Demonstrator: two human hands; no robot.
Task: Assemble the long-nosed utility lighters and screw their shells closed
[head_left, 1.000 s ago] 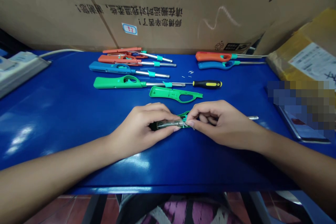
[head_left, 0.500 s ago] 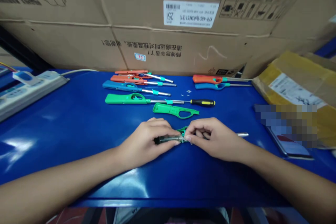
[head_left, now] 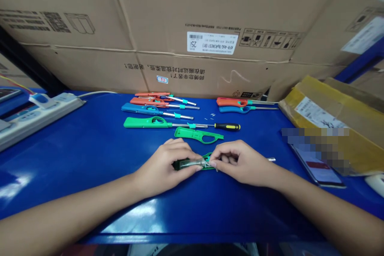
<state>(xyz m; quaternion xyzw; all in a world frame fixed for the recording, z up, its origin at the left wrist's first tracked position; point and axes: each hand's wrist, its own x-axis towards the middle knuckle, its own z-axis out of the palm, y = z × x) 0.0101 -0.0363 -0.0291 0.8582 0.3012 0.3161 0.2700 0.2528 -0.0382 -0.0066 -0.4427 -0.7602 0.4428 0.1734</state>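
Observation:
My left hand is closed round a clear fuel tank, thumb below and fingers above. The tank lies in or against an opened green lighter half, mostly covered by my hands. My right hand pinches at the tank's right end, by the trigger area; the small part between its fingertips is hidden. The lighter's metal tube sticks out to the right beyond my right hand. Just behind my hands lies a loose green handle shell, its hollow side up.
Green, blue and orange lighters lie in a row behind. A screwdriver and tiny screws are near them. A phone and taped parcel stand right, a power strip left.
The camera has tilted upward, showing more of the cardboard box. Both hands stay at the lighter with nearly the same grip; more green shell shows around the tank.

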